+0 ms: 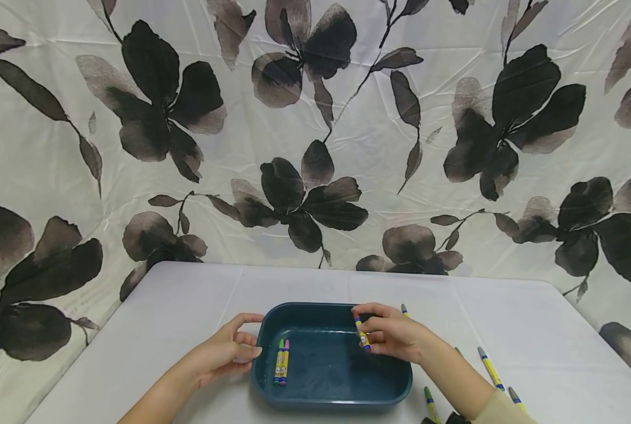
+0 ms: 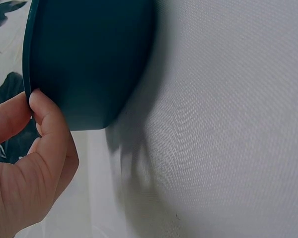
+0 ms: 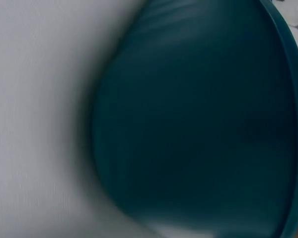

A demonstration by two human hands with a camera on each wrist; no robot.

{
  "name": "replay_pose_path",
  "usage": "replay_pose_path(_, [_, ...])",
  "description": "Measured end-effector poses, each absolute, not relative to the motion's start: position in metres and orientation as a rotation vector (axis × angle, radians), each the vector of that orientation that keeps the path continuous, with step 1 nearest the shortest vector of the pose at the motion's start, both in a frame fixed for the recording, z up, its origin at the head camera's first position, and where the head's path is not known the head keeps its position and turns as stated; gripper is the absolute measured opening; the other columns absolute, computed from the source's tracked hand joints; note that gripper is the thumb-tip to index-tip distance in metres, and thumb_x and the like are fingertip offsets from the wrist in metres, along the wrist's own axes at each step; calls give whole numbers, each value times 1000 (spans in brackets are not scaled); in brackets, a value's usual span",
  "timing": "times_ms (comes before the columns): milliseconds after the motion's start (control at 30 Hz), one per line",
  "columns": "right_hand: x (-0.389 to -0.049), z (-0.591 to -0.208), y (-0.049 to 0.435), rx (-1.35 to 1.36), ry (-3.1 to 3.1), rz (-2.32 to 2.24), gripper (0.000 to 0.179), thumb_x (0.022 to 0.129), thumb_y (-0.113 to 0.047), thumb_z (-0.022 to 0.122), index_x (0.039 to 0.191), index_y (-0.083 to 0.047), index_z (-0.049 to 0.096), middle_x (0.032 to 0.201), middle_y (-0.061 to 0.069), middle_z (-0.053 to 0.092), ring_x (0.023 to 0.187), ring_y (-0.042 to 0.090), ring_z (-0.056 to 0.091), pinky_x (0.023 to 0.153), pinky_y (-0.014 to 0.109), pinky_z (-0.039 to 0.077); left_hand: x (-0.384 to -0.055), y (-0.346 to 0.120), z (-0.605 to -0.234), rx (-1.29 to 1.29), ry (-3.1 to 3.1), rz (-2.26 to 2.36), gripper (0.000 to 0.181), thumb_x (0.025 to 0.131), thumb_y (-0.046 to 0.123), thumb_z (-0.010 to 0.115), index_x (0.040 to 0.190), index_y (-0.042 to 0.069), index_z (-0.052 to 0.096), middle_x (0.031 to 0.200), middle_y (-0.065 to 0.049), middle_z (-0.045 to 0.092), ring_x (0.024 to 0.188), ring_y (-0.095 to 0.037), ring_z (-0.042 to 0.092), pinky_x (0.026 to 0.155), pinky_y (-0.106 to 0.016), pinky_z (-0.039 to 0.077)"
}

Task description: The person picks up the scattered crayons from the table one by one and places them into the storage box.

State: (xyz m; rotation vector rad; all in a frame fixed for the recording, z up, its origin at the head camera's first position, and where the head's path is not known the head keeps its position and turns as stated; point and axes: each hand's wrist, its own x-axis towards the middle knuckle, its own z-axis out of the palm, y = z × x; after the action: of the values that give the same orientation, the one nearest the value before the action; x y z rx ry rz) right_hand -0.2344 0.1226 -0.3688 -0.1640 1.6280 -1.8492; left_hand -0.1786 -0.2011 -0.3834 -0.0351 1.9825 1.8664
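Note:
A dark teal plastic tray (image 1: 326, 368) sits before me on the white table. My left hand (image 1: 225, 353) pinches its left rim between thumb and finger, plain in the left wrist view on the tray's edge (image 2: 26, 59). Over the tray's right back corner, my right hand (image 1: 397, 334) holds a red crayon (image 1: 361, 331) with a yellow wrapper and blue end. Inside the tray at the left, a green crayon (image 1: 279, 364) and a purple crayon (image 1: 285, 364) lie side by side. The tray's outer wall (image 3: 198, 119) fills most of the right wrist view, where the held crayon is hidden.
On the table right of the tray lie several more crayons: a grey one (image 1: 490, 368), another grey-tipped one (image 1: 517, 400), a green one (image 1: 431, 403) and one behind the right hand (image 1: 404, 310). A floral cloth (image 1: 315, 147) hangs behind the table.

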Motion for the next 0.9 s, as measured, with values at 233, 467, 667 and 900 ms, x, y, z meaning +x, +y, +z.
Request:
replay_pose_path(233, [-229, -376, 106, -142, 1646, -1838, 46, 83, -4, 55, 128, 1, 44, 86, 6, 53, 65, 10, 57, 62, 23, 50, -178, -202, -384, -25, 1990, 1859, 68, 84, -1, 61, 141, 5, 24, 89, -7, 50, 72, -15, 51, 63, -25, 47])
replay_pose_path(467, [-226, -381, 90, -120, 1660, -1824, 47, 83, -4, 55, 129, 1, 44, 84, 5, 53, 64, 10, 54, 62, 24, 51, -179, -203, -383, -27, 1996, 1859, 67, 84, -1, 61, 140, 5, 24, 88, -6, 49, 72, -15, 51, 63, -25, 47])
replay_pose_path(667, [-224, -385, 82, -109, 1665, -1798, 46, 83, -5, 55, 127, -1, 45, 83, 5, 54, 64, 11, 55, 59, 23, 51, -180, -202, -383, -2, 1966, 1868, 67, 84, -1, 61, 140, 5, 23, 87, -5, 50, 72, -13, 51, 63, -24, 47])
replay_pose_path(900, [-222, -388, 77, -100, 1688, -1762, 45, 82, -4, 54, 126, -1, 45, 81, 4, 52, 63, 12, 54, 59, 25, 50, -179, -202, -384, 4, 1944, 1884, 68, 84, -1, 61, 140, 4, 22, 87, -5, 50, 72, -13, 51, 62, -24, 46])
